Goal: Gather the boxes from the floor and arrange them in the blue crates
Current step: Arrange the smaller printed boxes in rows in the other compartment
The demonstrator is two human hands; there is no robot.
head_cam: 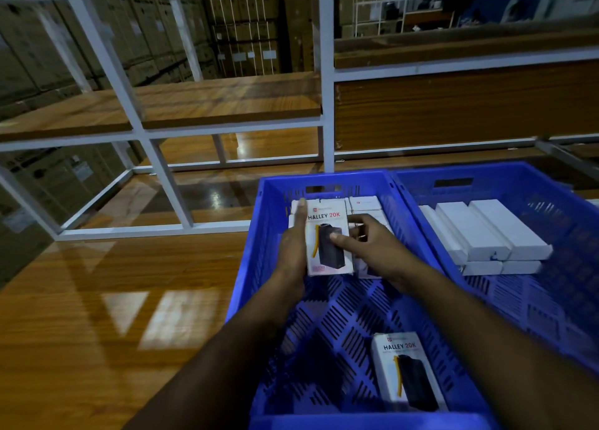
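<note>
A white "HALLEY 20K" box [329, 235] lies face up on a row of white boxes [365, 203] at the far end of the near blue crate [248, 241]. My left hand [293, 246] presses straight fingers along the box's left edge. My right hand [372, 246] pinches the box, thumb on its printed face and fingers curled at its right edge. A second "HALLEY 20K" box [406, 371] lies flat on the crate floor near me, between my forearms. The right blue crate [557, 199] holds several white boxes [486, 232] stacked in two layers.
The crates stand side by side on a glossy wooden floor [97, 300]. A white metal rack frame [162, 177] with wooden shelves [227, 102] rises behind and to the left. Cardboard cartons are stacked in the dim background.
</note>
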